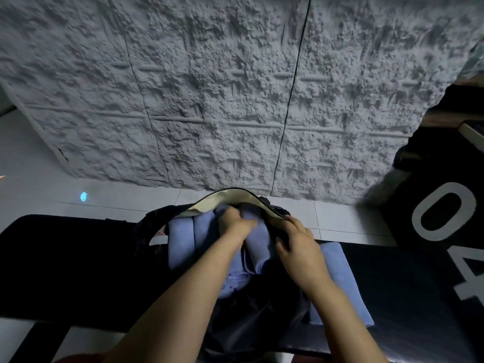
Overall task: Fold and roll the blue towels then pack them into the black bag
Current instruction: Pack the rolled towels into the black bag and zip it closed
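Note:
The black bag (146,231) lies open on a black mat, its pale lining (235,196) showing at the far rim. Several rolled blue towels (180,239) lie side by side inside it. My left hand (235,222) reaches into the bag and grips a rolled blue towel (258,247), fingers curled over its top end. My right hand (296,242) holds the bag's right rim, fingers curled on the black fabric. A folded blue towel (343,279) lies flat on the mat to the right of the bag, partly under my right forearm.
The black mat (65,263) covers white floor tiles (340,216). A rough grey textured wall (235,87) rises just behind the bag. At the right stands a black panel (445,205) with large white numerals.

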A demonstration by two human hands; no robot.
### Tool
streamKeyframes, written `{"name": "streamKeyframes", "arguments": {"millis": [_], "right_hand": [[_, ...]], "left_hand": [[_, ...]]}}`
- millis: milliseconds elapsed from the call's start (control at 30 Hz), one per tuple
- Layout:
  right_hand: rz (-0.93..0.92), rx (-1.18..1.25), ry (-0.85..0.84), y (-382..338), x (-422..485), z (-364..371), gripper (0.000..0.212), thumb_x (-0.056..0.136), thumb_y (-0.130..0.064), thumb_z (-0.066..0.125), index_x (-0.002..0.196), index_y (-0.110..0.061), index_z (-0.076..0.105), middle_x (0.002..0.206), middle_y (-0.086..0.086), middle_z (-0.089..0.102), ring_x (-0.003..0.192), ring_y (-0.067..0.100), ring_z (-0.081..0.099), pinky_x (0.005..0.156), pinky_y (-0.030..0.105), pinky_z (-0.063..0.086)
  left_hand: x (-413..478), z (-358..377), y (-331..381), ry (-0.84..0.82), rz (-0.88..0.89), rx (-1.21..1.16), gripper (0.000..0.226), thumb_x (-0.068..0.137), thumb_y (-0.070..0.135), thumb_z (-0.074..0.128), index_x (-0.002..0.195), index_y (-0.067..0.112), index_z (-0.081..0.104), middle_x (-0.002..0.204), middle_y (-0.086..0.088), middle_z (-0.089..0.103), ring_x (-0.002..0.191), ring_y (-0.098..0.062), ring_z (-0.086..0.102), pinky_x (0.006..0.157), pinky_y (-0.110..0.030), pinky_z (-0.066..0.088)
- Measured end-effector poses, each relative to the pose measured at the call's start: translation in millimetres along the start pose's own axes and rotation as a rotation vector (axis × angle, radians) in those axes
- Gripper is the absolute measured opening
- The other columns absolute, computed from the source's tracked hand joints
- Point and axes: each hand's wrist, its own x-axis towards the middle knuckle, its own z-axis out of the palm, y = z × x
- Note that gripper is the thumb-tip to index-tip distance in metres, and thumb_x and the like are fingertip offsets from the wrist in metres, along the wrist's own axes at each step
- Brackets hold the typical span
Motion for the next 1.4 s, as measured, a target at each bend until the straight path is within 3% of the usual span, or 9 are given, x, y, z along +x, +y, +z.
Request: {"name": "streamKeyframes", "arguments": {"millis": [67, 200, 333, 467, 767, 967, 1233, 1333, 1400], "right_hand": [[0.009, -0.008, -0.012, -0.4, -1.3, 1.9, 0.048, 0.089, -0.019, 0.049, 0.136, -0.025, 0.044, 0.149, -0.008, 0.033, 0.124, 0.026, 0.043, 0.101, 0.041, 0.040], [0.012, 0.036, -0.011, 5.3, -2.2, 3.2, 0.050, 0.087, -0.018, 0.050, 0.136, -0.028, 0.044, 0.149, -0.009, 0.033, 0.125, 0.024, 0.043, 0.102, 0.041, 0.039], [0.007, 0.041, -0.009, 9.4, -2.9, 4.9, 0.051, 0.086, -0.019, 0.051, 0.137, -0.026, 0.045, 0.150, -0.008, 0.033, 0.125, 0.026, 0.043, 0.103, 0.041, 0.039], [0.001, 0.043, -0.002, 8.3, -4.8, 6.1, 0.050, 0.089, -0.020, 0.050, 0.137, -0.028, 0.044, 0.150, -0.008, 0.033, 0.125, 0.025, 0.042, 0.101, 0.040, 0.039], [-0.008, 0.048, 0.022, 12.3, -6.6, 9.9, 0.052, 0.089, -0.019, 0.051, 0.140, -0.028, 0.042, 0.150, -0.008, 0.033, 0.128, 0.024, 0.042, 0.104, 0.039, 0.037], [-0.046, 0.103, 0.037, 15.7, -2.1, 20.9, 0.054, 0.088, -0.018, 0.052, 0.140, -0.027, 0.042, 0.148, -0.006, 0.037, 0.131, 0.021, 0.040, 0.105, 0.043, 0.037], [-0.061, 0.128, 0.089, 21.6, -2.7, 21.8, 0.052, 0.087, -0.014, 0.052, 0.137, -0.027, 0.046, 0.144, -0.007, 0.041, 0.126, 0.021, 0.044, 0.104, 0.040, 0.039], [-0.096, 0.111, 0.101, 21.9, -5.3, 21.3, 0.037, 0.087, -0.015, 0.056, 0.123, -0.023, 0.056, 0.139, -0.003, 0.046, 0.123, 0.023, 0.045, 0.102, 0.039, 0.039], [-0.122, 0.226, 0.172, 25.9, -6.7, 15.6, 0.020, 0.085, -0.012, 0.058, 0.102, -0.022, 0.061, 0.128, 0.001, 0.052, 0.118, 0.024, 0.048, 0.098, 0.038, 0.041]], "left_hand": [[-11.9, 5.7, 2.9, 0.117, 0.129, 0.193, 0.051, 0.078, 0.027, 0.073, 0.117, 0.002, 0.053, 0.117, -0.019, 0.062, 0.106, -0.033, 0.061, 0.083, -0.036, 0.047], [-38.2, 11.4, -8.6, 0.127, 0.307, 0.396, 0.050, 0.086, 0.031, 0.062, 0.126, 0.006, 0.046, 0.125, -0.019, 0.056, 0.115, -0.033, 0.054, 0.088, -0.037, 0.043], [-67.9, 3.5, -30.4, -0.032, 0.600, 0.642, 0.063, 0.087, 0.021, 0.058, 0.143, 0.018, 0.030, 0.156, -0.006, 0.013, 0.138, -0.025, 0.024, 0.111, -0.032, 0.028], [-83.0, -6.9, -48.9, -0.263, 0.787, 0.921, 0.069, 0.083, 0.024, 0.059, 0.144, 0.017, 0.029, 0.159, 0.001, -0.003, 0.146, -0.021, -0.002, 0.118, -0.035, 0.016], [-63.3, -10.2, -42.5, -0.178, 0.862, 1.208, 0.060, 0.086, 0.019, 0.052, 0.143, 0.022, 0.030, 0.159, -0.007, 0.005, 0.144, -0.034, 0.007, 0.118, -0.042, 0.013], [-54.8, -7.3, -42.2, -0.114, 0.842, 1.210, 0.059, 0.087, 0.015, 0.050, 0.142, 0.019, 0.030, 0.158, -0.009, 0.009, 0.143, -0.030, 0.014, 0.117, -0.040, 0.009], [-58.6, -2.7, -56.5, -0.169, 0.788, 1.204, 0.057, 0.094, 0.033, 0.035, 0.147, 0.019, 0.023, 0.159, -0.008, 0.007, 0.145, -0.029, 0.004, 0.117, -0.043, -0.007], [-57.5, -2.0, -60.0, -0.200, 0.736, 1.151, 0.059, 0.093, 0.044, 0.010, 0.147, 0.024, 0.023, 0.159, -0.004, 0.008, 0.146, -0.025, -0.001, 0.117, -0.043, -0.010], [-57.0, -3.3, -58.7, -0.236, 0.713, 1.078, 0.049, 0.099, 0.042, 0.016, 0.144, 0.028, 0.030, 0.159, -0.001, 0.007, 0.146, -0.022, -0.001, 0.118, -0.042, -0.009]]}}
